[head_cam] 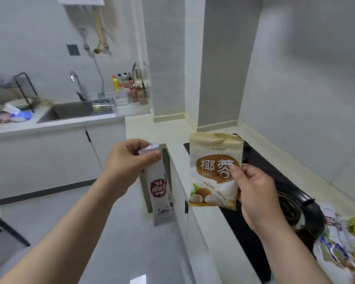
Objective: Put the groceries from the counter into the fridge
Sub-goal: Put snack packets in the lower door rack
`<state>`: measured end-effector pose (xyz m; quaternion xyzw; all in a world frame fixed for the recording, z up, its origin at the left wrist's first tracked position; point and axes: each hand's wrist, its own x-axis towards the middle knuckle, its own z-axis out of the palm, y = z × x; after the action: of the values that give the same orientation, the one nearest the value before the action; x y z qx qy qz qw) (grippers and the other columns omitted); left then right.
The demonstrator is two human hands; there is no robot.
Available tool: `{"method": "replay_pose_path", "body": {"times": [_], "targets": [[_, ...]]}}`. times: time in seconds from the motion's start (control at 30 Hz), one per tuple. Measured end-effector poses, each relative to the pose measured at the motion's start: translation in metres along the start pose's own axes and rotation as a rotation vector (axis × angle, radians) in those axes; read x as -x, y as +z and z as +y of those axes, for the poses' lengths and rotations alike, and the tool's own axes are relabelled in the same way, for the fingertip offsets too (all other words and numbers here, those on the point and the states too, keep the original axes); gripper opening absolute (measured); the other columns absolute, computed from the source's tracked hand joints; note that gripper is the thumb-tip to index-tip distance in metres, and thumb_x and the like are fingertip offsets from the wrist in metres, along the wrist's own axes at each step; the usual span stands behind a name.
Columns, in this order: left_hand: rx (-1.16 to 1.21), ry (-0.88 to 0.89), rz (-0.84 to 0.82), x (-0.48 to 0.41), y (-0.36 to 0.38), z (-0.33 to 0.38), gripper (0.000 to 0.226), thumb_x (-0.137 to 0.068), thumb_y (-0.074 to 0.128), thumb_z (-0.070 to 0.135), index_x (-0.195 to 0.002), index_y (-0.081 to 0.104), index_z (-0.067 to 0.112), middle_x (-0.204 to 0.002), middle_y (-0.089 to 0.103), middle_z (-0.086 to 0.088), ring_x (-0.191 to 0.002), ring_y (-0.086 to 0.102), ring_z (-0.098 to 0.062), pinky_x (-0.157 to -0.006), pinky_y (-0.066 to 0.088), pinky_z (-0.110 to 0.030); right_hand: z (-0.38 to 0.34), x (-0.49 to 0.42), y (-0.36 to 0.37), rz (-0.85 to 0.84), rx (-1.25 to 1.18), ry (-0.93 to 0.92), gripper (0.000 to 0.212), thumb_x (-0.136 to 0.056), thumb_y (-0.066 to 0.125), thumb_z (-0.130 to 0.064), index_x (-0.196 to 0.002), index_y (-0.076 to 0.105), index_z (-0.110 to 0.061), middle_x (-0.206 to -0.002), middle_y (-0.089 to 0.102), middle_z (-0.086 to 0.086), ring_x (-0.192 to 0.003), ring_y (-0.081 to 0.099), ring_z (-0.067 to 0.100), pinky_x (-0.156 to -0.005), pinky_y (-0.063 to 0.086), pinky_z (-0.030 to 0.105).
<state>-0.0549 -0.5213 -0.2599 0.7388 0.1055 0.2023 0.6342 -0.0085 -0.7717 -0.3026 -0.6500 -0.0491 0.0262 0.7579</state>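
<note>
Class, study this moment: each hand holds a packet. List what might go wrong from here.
1. The left hand pinches the silver sachet only by its top edge, and it hangs past the counter edge over the floor, so it may slip and drop.
2. The right hand holds the coconut bag by one side near the hob. A loose grip could let it fall there.

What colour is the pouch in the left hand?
Silver-grey pouch with a dark red label; head view.

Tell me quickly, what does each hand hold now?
Left hand: pinches the slim silver foil sachet by its top.
Right hand: grips the beige-and-white coconut pouch.
</note>
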Motion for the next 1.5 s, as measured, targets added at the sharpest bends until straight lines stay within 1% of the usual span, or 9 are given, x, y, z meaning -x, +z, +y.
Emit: {"method": "replay_pose_path", "body": {"times": [0.13,0.43,0.53,0.7,0.8,0.87,1.03,1.2,1.5], "targets": [[0.016,0.010,0.094,0.022,-0.059,0.009,0.007,-0.080,0.074,0.006,-0.077,0.070,0.011,-0.068,0.070,-0.002,-0.065,0.069,-0.018,-0.057,0.056,-0.029,-0.002,0.009,0.046,-0.092,0.018,0.007,0.014,-0.095,0.060,-0.019,-0.094,0.073,-0.015,-0.093,0.077,0.005,-0.091,0.074,0.025,-0.078,0.059,0.051],[-0.023,0.062,0.279,0.060,-0.184,0.018,0.005,-0.078,0.076,0.007,-0.078,0.073,0.010,-0.071,0.069,-0.008,-0.069,0.066,-0.024,-0.064,0.056,-0.038,-0.022,0.035,0.164,-0.260,0.037,0.014,0.010,-0.091,0.063,-0.015,-0.092,0.073,-0.012,-0.089,0.077,0.009,-0.085,0.074,0.029,-0.079,0.058,0.057],[-0.004,0.070,0.328,0.070,-0.223,0.019,0.018,-0.067,0.078,0.018,-0.079,0.072,0.006,-0.068,0.068,-0.008,-0.065,0.064,-0.022,-0.057,0.055,-0.030,-0.025,0.049,0.204,-0.322,0.035,0.015,0.012,-0.091,0.063,-0.017,-0.092,0.073,-0.011,-0.090,0.077,0.009,-0.083,0.074,0.029,-0.079,0.058,0.058],[0.003,0.074,0.415,0.089,-0.287,0.017,0.011,-0.065,0.080,0.020,-0.072,0.074,0.015,-0.067,0.069,-0.004,-0.064,0.065,-0.019,-0.055,0.053,-0.029,-0.029,0.074,0.265,-0.457,0.052,0.003,0.030,-0.076,0.064,-0.032,-0.094,0.072,-0.009,-0.088,0.077,0.008,-0.081,0.074,0.028,-0.072,0.060,0.052],[0.000,0.078,0.455,0.101,-0.322,0.015,0.021,-0.055,0.090,0.017,-0.071,0.075,0.021,-0.066,0.069,-0.004,-0.062,0.065,-0.018,-0.056,0.053,-0.031,-0.027,0.086,0.302,-0.513,0.046,0.001,0.022,-0.081,0.064,-0.026,-0.091,0.073,-0.009,-0.088,0.076,0.010,-0.082,0.074,0.030,-0.072,0.059,0.051],[0.014,0.091,0.488,0.112,-0.343,0.015,0.013,-0.059,0.082,0.020,-0.071,0.075,0.020,-0.065,0.069,-0.004,-0.060,0.065,-0.017,-0.055,0.053,-0.029,-0.024,0.094,0.326,-0.548,0.053,0.005,0.017,-0.083,0.065,-0.021,-0.091,0.073,-0.008,-0.088,0.076,0.011,-0.082,0.074,0.032,-0.074,0.059,0.051],[-0.011,0.082,0.570,0.140,-0.397,0.014,0.019,-0.058,0.087,0.018,-0.073,0.075,0.015,-0.069,0.069,-0.008,-0.064,0.066,-0.022,-0.061,0.054,-0.035,-0.016,0.115,0.386,-0.655,0.055,0.032,0.014,-0.088,0.063,-0.017,-0.092,0.071,-0.006,-0.088,0.076,0.011,-0.083,0.074,0.032,-0.074,0.059,0.052],[-0.006,0.100,0.706,0.164,-0.442,0.013,0.012,-0.073,0.076,0.003,-0.068,0.073,0.014,-0.066,0.068,-0.006,-0.060,0.065,-0.019,-0.054,0.055,-0.028,-0.007,0.133,0.437,-0.782,0.002,0.051,0.018,-0.086,0.061,-0.017,-0.094,0.069,-0.003,-0.086,0.076,0.011,-0.080,0.074,0.027,-0.061,0.059,0.037],[-0.045,0.083,0.945,0.199,-0.485,0.009,0.021,-0.077,0.072,-0.006,-0.066,0.071,0.012,-0.063,0.067,-0.004,-0.056,0.062,-0.013,-0.050,0.051,-0.023,0.014,0.150,0.521,-0.981,-0.069,0.136,0.014,-0.085,0.061,-0.009,-0.091,0.069,0.000,-0.088,0.075,0.017,-0.080,0.073,0.032,-0.069,0.058,0.047]]}}
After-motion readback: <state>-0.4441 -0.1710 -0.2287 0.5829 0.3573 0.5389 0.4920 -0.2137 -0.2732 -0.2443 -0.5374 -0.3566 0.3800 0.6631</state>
